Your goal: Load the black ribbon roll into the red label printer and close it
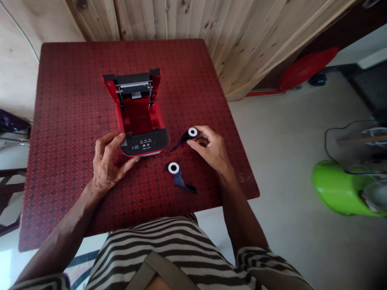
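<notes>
A small red and black printer (pixel 139 117) stands on the red patterned table (pixel 69 100) with its lid swung open toward the far side. My left hand (pixel 107 163) grips the printer's front left corner, thumb under its black front panel. My right hand (pixel 208 147) pinches a black ribbon roll with a white core (pixel 192 132), and a thin strip of ribbon trails from it toward the printer. A second black ribbon roll with a white core (pixel 173 168) lies on the table between my hands, its loose end spread toward me.
Wooden plank walls stand behind the table. The table's right edge drops to a pale floor, where a bright green object (pixel 341 189) with a cable sits at the right. A red object (pixel 305 68) lies by the far wall. My striped clothing fills the bottom.
</notes>
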`<state>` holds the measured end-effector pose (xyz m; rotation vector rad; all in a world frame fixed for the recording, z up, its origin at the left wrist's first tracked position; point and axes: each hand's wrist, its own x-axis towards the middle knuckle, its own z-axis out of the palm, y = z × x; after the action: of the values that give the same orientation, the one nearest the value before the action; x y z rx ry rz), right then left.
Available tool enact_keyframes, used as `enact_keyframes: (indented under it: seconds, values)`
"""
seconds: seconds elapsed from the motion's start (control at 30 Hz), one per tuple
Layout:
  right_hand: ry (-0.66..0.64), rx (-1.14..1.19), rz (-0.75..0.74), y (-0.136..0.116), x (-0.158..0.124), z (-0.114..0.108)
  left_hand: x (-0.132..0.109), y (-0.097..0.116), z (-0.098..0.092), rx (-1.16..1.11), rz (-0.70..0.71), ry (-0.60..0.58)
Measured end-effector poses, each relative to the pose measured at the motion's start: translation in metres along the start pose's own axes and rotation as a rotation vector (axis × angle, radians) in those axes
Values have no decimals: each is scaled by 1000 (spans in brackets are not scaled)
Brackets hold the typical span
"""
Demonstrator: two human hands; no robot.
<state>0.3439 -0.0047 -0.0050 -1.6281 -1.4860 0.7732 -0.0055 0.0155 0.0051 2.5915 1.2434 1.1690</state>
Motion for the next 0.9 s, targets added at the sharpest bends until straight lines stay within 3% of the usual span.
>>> enact_keyframes:
  seconds: [0.13, 0.17, 0.2, 0.33, 0.47, 0.73, 0.9]
  values:
    - [208, -147, -34, -18, -26, -16, -1, -1, 1, -12, -8, -8]
    - [209, -164, -50, -24, -34, -18, -1, -1, 1, -20, -6, -8]
    - [153, -157, -69, -29, -41, -19, -1, -1, 1, -26, -5, -8]
    - [-287, -53, -172, -38, -51, -7, 0, -2, 1, -12, -7, -25]
    - [-505, -40, -266, -33, -38, 11, 0, -1, 2, -6, 6, -16]
    - [-626, 21, -286, -37, -35, 24, -3, -1, 4, -79, -35, 5]
    - [-638, 53, -347, -78, -37, -2, -3, 1, 4, -66, -7, 4]
